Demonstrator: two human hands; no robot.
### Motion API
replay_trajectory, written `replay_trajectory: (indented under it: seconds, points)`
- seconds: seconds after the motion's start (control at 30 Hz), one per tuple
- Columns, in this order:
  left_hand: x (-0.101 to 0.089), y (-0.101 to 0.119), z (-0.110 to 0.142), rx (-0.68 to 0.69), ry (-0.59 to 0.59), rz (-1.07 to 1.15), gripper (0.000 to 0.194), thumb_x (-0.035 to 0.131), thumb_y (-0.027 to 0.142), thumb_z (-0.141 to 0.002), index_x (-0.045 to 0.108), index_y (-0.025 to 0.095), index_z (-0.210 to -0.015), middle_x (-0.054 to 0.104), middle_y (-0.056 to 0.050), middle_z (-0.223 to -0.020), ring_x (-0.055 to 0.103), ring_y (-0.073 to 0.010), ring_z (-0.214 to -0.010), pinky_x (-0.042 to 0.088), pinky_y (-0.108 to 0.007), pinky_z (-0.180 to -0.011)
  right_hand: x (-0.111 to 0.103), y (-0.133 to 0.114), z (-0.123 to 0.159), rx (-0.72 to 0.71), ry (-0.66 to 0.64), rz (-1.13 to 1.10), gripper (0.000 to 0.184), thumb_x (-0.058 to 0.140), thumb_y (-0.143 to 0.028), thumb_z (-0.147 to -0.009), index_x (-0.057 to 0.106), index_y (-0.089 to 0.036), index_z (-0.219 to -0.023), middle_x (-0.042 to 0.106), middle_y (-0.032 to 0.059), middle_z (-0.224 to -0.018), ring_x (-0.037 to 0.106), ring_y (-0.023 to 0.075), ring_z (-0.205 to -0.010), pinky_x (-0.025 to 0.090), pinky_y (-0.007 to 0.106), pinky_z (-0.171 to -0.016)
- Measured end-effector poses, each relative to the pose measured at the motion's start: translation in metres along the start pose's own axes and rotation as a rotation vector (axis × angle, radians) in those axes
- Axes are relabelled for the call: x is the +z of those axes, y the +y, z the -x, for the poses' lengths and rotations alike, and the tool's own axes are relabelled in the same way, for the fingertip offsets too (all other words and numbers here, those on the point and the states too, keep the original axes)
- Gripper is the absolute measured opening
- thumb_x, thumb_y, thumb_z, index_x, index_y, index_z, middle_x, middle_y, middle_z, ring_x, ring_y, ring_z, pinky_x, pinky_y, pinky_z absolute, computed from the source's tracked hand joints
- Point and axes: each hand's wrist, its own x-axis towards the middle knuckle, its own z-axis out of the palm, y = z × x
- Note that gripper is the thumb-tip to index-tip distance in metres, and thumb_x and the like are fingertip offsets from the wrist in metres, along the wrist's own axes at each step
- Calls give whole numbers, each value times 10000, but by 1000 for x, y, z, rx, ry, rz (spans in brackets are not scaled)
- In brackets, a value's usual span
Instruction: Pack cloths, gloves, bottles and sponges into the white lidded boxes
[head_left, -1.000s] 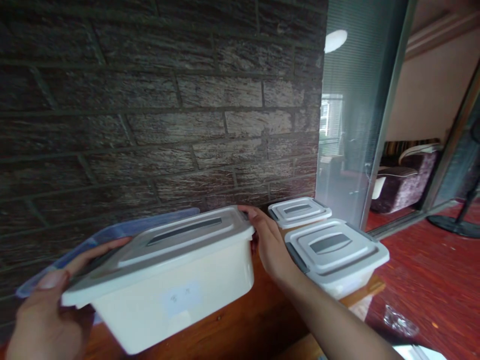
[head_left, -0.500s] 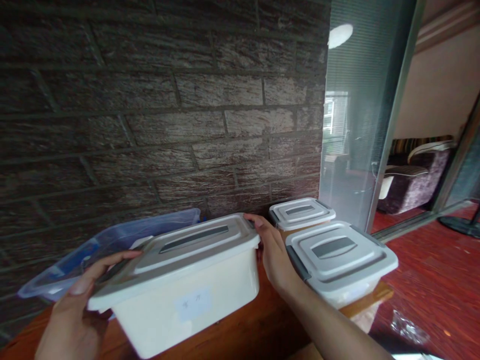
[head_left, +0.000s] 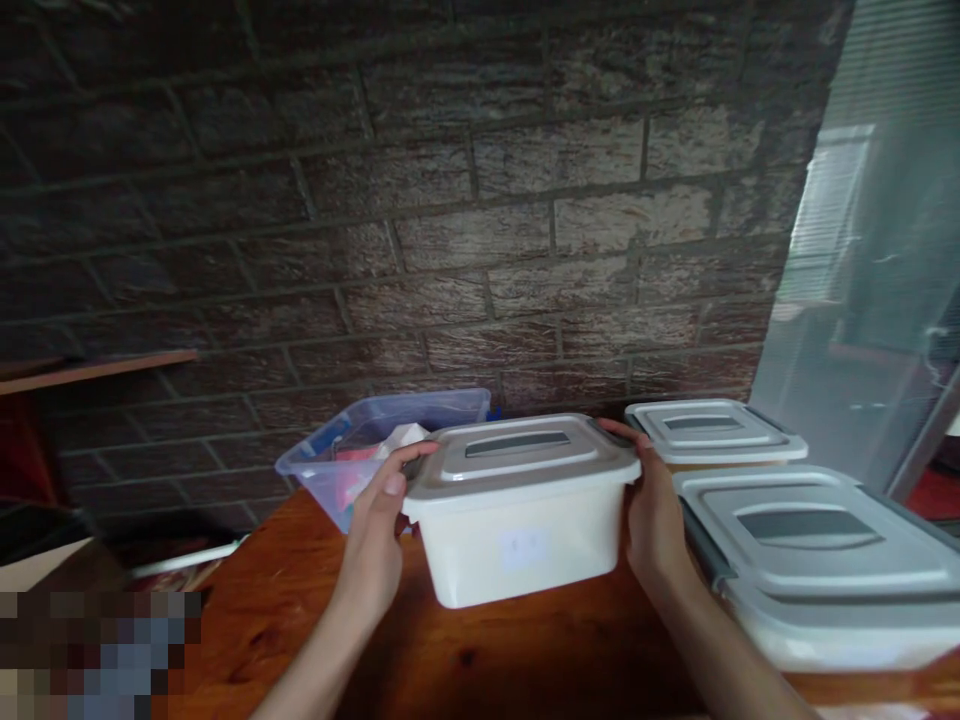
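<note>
A white lidded storage box (head_left: 525, 535) with a grey handle inset and a small pale label on its front is gripped at both ends. My left hand (head_left: 379, 525) wraps its left end, thumb and fingers at the lid's rim. Round the opposite end, my right hand (head_left: 651, 500) has its fingers over the lid's edge. The box appears slightly tilted, just over the wooden table (head_left: 300, 600); whether its base touches the wood I cannot tell. Behind it on the left stands an open translucent blue bin (head_left: 322, 480) with white and pink items inside.
Two more white lidded boxes stand on the right, a near one (head_left: 810, 540) and a farther one (head_left: 712, 430). A brick wall (head_left: 450, 230) rises behind the table. At the far left are a wooden shelf (head_left: 97, 370) and a cardboard box (head_left: 60, 570). Glass panelling (head_left: 847, 330) closes the right side.
The view has turned left, bringing the shelf and cardboard box into sight. Held in both hands, the storage box now sits farther from me and shows the table in front of it.
</note>
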Motion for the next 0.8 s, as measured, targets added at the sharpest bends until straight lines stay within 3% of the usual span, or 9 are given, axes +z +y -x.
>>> replay_trajectory:
  seconds: [0.13,0.37,0.57,0.7,0.8]
  points:
    - [11,-8,6,-59,-86,53,595,555,675,-857,687,193,-1178,751,-89,-978,684,-288,-848,493,-302,-613,-11,1,2,-62,86,29,477,445,-522,-993,707,-212,-1244,771,51,-1119,671,268,-1065,446,387,-949]
    - [15,-21,25,-127,-114,168,614,568,660,-853,677,204,-1250,752,-97,-912,692,-316,-840,548,-363,-666,-31,-5,25,-75,79,86,484,441,-512,-1004,684,-218,-1302,735,70,-1252,636,295,-1192,420,425,-1028]
    - [7,-35,43,-213,-100,193,628,571,694,-823,730,215,-1197,763,-103,-879,702,-334,-831,579,-386,-633,-52,-2,51,103,44,18,544,493,-519,-963,591,-257,-1429,704,83,-1329,640,331,-1222,495,449,-1000]
    - [-4,-54,47,-351,-93,234,665,576,697,-821,712,189,-1228,677,-65,-642,636,-252,-583,490,-297,-446,-63,16,50,224,6,59,611,561,-589,-907,604,-256,-1418,705,104,-1327,647,356,-1220,533,478,-984]
    - [-13,-64,47,-433,-104,294,776,629,717,-765,661,155,-1299,528,14,-504,417,-123,-388,323,-207,-354,-67,29,41,221,6,211,606,590,-626,-895,656,-248,-1364,682,101,-1367,603,353,-1286,513,483,-1037]
